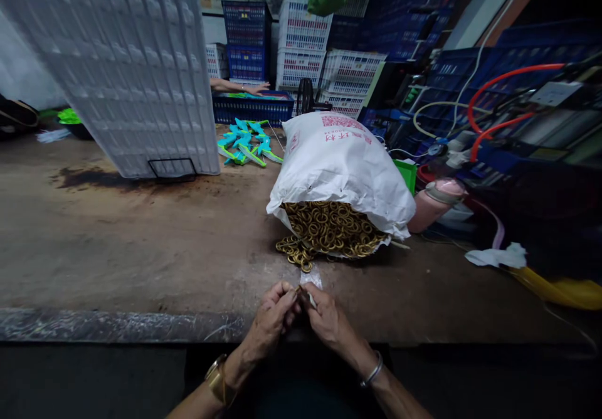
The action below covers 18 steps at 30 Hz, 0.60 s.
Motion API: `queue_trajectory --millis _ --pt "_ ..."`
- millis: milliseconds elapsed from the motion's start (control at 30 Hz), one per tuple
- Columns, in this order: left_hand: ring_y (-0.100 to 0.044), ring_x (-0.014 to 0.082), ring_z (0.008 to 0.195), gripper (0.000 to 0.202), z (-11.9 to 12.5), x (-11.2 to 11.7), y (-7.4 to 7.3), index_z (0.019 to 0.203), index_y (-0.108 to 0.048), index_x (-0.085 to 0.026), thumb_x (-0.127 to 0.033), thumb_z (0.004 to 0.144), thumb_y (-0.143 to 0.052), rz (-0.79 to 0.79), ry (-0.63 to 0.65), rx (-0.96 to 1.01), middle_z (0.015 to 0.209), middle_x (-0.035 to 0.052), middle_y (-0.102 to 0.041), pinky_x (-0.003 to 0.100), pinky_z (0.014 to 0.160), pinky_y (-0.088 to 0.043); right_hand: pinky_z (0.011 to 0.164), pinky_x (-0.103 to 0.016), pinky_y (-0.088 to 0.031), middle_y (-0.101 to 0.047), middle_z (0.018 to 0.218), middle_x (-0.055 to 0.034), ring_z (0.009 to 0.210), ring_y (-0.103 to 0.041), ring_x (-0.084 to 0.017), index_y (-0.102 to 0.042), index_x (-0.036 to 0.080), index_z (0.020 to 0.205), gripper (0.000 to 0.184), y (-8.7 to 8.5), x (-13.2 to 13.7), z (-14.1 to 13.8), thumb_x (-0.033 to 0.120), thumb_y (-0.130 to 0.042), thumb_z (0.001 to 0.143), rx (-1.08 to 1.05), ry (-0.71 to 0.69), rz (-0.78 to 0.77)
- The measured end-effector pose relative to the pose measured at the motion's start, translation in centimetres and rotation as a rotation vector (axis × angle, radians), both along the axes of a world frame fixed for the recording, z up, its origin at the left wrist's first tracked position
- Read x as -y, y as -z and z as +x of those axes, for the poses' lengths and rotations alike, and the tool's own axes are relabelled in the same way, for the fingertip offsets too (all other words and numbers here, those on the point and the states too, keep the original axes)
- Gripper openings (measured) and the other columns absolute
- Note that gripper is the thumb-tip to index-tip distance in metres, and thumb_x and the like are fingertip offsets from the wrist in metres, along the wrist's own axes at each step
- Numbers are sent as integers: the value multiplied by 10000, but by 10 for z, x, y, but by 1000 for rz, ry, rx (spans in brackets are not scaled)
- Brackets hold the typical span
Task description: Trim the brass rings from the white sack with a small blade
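My left hand (273,318) and my right hand (329,322) meet at the table's front edge, fingers pinched together round a small brass ring (301,290) and a scrap of clear plastic (311,279). Just beyond them a white sack (338,162) lies on its side, its mouth open toward me, with several gold-coloured metal rings (327,231) spilling onto the worn brown table (141,249). My left wrist wears a gold watch, my right a silver bangle.
A large white moulded tray (132,61) leans upright at the back left. Turquoise plastic pieces (247,143) lie behind the sack. Another person's hand (244,86) rests on a blue crate (254,106). Stacked crates, a pink bottle (435,202), hoses and machinery crowd the right.
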<state>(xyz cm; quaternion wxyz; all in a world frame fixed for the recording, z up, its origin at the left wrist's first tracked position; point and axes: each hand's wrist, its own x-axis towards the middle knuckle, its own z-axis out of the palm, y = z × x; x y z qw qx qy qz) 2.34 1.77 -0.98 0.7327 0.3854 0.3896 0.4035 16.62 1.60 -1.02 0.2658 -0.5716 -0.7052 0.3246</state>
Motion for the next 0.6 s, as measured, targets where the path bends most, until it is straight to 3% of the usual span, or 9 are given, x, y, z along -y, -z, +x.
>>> queue_trajectory --millis 133,400,600 --pt "-273 34 398 393 0 0 -8 678 -404 -191 -534 680 -596 9 -11 -22 546 -67 -440 178 389 -186 621 -218 -369 -587 698 -9 653 -542 -146 -530 205 828 331 -2 3 -2 36 -363 597 121 -53 2" --pt "-295 67 483 388 0 -2 8 646 -392 -190 -533 730 -555 152 -36 -56 542 -67 -353 197 475 -264 634 -221 -356 -615 746 -27 687 -554 -151 -541 194 921 420 -1 2 -1 27 -353 584 216 -83 10" --pt "-304 73 496 360 -6 5 -3 635 -415 -181 -494 784 -511 209 -16 -123 550 -54 -370 199 483 -269 553 -226 -303 -607 672 -19 607 -535 -146 -553 191 884 390 -1 0 1 28 -366 584 330 -90 -21"
